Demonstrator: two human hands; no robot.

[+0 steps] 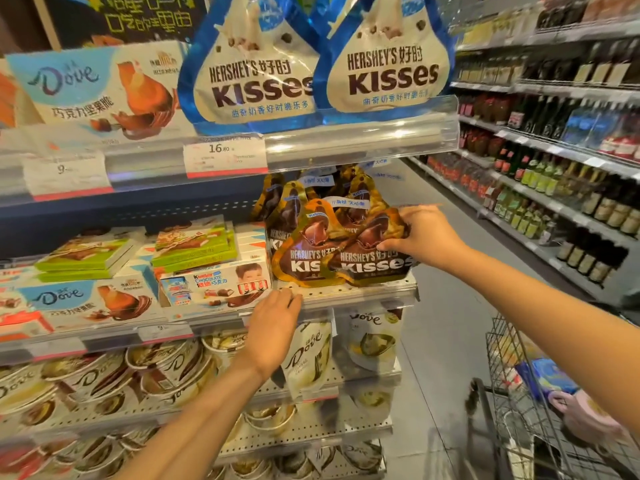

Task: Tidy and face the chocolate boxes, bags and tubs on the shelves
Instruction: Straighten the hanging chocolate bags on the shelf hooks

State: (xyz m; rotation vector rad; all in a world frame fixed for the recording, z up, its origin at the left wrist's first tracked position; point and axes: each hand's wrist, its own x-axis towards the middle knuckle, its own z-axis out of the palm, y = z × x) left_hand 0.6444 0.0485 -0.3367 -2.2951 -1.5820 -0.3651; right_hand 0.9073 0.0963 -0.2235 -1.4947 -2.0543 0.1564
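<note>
Middle shelf (346, 293), far left: Dove box (86, 301) lying flat, Kinder box (214, 284) just right of it. Left hand (273, 327) rests at the shelf's front lip below the Kinder box, fingers fairly straight and close together, holding nothing. Right of that, brown Hershey's Kisses bags stand in a cluster at the shelf's right end; right hand (420, 237) pinches the front brown Kisses bag (370, 258) by its upper right edge, bag tilted, overlapping its neighbour (304, 258).

Counted — 2 blue Kisses bags (256, 74), 2 Dove boxes (93, 88), 2 hands (273, 327).
</note>
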